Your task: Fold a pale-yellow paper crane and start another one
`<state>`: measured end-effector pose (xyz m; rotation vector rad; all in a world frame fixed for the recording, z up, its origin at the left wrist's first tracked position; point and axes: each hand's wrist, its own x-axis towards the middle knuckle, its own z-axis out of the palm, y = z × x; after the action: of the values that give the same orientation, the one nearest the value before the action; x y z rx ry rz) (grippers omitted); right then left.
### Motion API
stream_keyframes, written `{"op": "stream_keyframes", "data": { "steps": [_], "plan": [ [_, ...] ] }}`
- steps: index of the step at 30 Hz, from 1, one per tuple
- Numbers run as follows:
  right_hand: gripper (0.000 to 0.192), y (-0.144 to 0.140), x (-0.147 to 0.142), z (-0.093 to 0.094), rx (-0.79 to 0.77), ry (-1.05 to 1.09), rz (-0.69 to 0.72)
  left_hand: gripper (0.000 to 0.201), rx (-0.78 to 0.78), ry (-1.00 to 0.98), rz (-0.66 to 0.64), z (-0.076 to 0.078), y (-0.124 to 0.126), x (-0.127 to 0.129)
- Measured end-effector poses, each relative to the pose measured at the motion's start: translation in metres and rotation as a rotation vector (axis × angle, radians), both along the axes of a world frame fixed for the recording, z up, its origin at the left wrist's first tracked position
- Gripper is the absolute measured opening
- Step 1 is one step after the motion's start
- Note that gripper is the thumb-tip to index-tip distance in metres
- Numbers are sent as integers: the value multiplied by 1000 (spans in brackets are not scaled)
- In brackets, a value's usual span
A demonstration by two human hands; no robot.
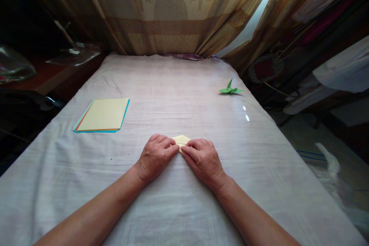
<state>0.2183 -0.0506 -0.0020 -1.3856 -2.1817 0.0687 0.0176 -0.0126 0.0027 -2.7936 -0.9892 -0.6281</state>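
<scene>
Both hands press a small folded yellow paper (181, 140) flat on the white cloth: left hand (155, 156) and right hand (201, 159) meet fingertip to fingertip over its near edge, its point aimed away from the person

body: two forearms, bare to frame edge; no sleeves visible | hands: left hand (155, 156); right hand (203, 159); no gloves, rings or watch seen
</scene>
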Motion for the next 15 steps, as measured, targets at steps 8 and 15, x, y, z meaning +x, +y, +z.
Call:
{"op": "stream_keyframes", "data": {
  "steps": [8,15],
  "plan": [
    [16,1,0,-1,2,10,2,22,-26,-55,17,-1,0,2],
    [18,3,-3,-3,-44,4,-78,19,-153,-77,72,-1,0,4]
  ]
}}
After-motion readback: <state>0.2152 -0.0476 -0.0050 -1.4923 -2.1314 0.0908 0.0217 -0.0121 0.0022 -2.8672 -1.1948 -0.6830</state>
